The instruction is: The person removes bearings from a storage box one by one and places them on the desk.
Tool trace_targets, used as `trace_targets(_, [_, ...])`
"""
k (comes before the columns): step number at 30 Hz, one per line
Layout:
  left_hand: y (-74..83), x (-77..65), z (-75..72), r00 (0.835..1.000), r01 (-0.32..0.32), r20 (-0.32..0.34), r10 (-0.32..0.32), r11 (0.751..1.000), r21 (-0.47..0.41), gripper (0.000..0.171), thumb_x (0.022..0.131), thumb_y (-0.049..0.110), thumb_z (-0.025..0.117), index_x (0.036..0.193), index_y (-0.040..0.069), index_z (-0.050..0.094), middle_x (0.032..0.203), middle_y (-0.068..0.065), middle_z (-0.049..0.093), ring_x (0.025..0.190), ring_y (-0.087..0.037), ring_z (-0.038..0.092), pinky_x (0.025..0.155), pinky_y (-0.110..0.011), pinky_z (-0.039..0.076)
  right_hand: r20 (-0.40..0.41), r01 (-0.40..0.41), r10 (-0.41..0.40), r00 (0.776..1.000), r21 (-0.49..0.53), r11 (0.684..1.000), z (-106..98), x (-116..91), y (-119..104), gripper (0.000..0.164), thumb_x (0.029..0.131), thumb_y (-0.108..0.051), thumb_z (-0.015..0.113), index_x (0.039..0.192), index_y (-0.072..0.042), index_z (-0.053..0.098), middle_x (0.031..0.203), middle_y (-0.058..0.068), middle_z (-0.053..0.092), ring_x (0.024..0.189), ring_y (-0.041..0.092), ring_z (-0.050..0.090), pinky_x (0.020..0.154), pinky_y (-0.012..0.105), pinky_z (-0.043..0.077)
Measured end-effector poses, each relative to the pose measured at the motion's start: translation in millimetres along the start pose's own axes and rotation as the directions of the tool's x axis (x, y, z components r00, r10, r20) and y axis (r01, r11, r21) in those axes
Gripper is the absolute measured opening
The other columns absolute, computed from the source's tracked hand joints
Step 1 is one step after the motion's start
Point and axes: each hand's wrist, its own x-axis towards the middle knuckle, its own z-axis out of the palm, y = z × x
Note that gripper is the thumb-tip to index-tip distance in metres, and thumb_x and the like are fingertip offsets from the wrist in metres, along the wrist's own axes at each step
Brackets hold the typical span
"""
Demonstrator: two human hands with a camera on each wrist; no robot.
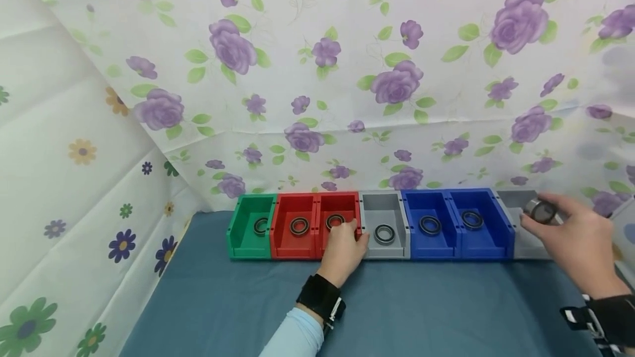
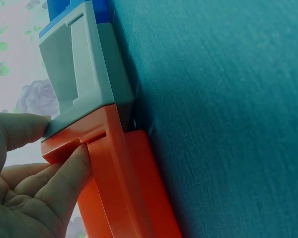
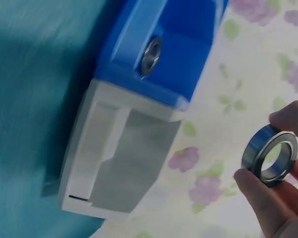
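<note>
At the right end of the bin row, my right hand [image 1: 585, 244] holds a ball bearing [image 3: 259, 145] between thumb and fingers, raised beside the end grey bin [image 3: 139, 163]. My left hand [image 1: 343, 249] is at the right-hand red bin [image 1: 338, 203] and the middle grey bin [image 1: 382, 207]. In the left wrist view, its thumb and a finger pinch their adjoining side walls. A bearing [image 1: 334, 218] in that red bin is partly covered by the left hand. Another bearing [image 1: 384, 242] sits in the middle grey bin.
The green bin [image 1: 253, 203], the other red bin [image 1: 295, 203] and two blue bins [image 1: 425, 200] each contain one bearing. The row stands along the back of the blue-green tablecloth [image 1: 421, 307], against a flowered cloth [image 1: 347, 92]. Another flowered cloth [image 1: 64, 191] hangs at left.
</note>
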Motion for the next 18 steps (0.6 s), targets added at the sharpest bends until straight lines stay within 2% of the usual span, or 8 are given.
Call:
trace_targets(4, [-0.5,-0.4,0.1,1.0,0.003,-0.002,-0.003,1.0,-0.001,0.049,0.09,0.026,0.061,0.129,-0.001,0.052,0.058,0.003,0.049,0.041,-0.01,0.044,0.038,-0.023,0.035,0.013,-0.025,0.025,1.0,0.02,0.999,-5.4,-8.9,-11.3,0.059,0.08,-0.016,0.07,0.133,-0.001,0.048,0.107,0.028,0.054,0.072,0.04,0.058,0.066,0.051,0.045])
trace_targets(7, [-1.0,-0.3,2.0,1.0,0.0,-0.005,0.0,1.0,0.012,0.049,0.09,0.028,0.061,0.128,0.0,0.053,0.062,0.004,0.05,0.042,-0.009,0.043,0.037,-0.024,0.033,0.058,-0.059,0.058,0.997,0.012,0.998,-4.1,-18.1,-15.2,0.063,0.079,-0.018,0.072,0.134,-0.001,0.046,0.108,0.027,0.054,0.075,0.041,0.058,0.063,0.049,0.047])
trace_targets(13, [-0.8,-0.3,3.0,1.0,-0.012,0.009,0.012,1.0,0.006,0.048,0.09,0.029,0.061,0.128,0.0,0.053,0.06,0.003,0.049,0.041,-0.01,0.043,0.037,-0.024,0.034,0.171,-0.102,0.109,0.979,-0.049,0.994,2.3,-40.3,-12.2,0.066,0.073,-0.022,0.076,0.13,0.0,0.05,0.108,0.029,0.052,0.066,0.034,0.059,0.054,0.043,0.047])
trace_targets(18, [-1.6,0.6,0.5,1.0,-0.003,-0.004,0.003,1.0,0.007,0.048,0.09,0.028,0.062,0.129,0.001,0.053,0.058,0.003,0.047,0.041,-0.011,0.043,0.038,-0.024,0.035,0.209,-0.06,0.064,0.976,-0.026,0.998,9.3,-52.2,-11.6,0.06,0.066,-0.02,0.08,0.118,-0.001,0.058,0.108,0.028,0.053,0.061,0.026,0.058,0.051,0.042,0.048])
